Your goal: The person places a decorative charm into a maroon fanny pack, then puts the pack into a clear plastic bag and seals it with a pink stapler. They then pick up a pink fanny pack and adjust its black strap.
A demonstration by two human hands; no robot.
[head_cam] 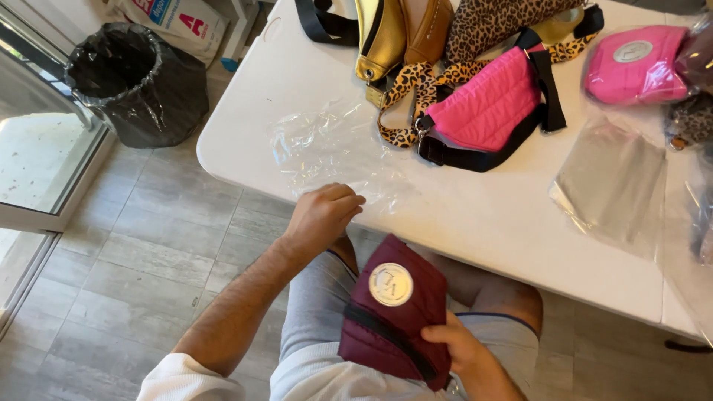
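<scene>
A maroon quilted pouch (390,315) with a round silver badge on its face is being gripped by the right hand (454,343), fingers curled shut around its lower edge, over the lap and below the table edge. A clear plastic bag (334,148) is being pinched at its near edge by the left hand (324,213), fingers bunched closed on the film; the rest of the bag is lying crumpled on the white table (475,223), just beyond those fingers.

Risks, as judged: the film is thin and slippery, so the pinch could be lost or the bag could be dragged off the table edge. The pouch is being held by one edge only, so it could be tipped out of the grip onto the floor.

Beyond the left fingers, a pink quilted bag with a black strap (490,108) is lying on the table beside a leopard-print strap (416,85) and a gold bag (380,37). Farther right, a pink pouch in clear wrap (635,65) with a round silver badge and a flat grey packet in clear film (613,182) are lying. Left of the table on the floor, a bin lined with a black bag (137,82) is standing, with a white sack bearing red print (174,22) behind it.
</scene>
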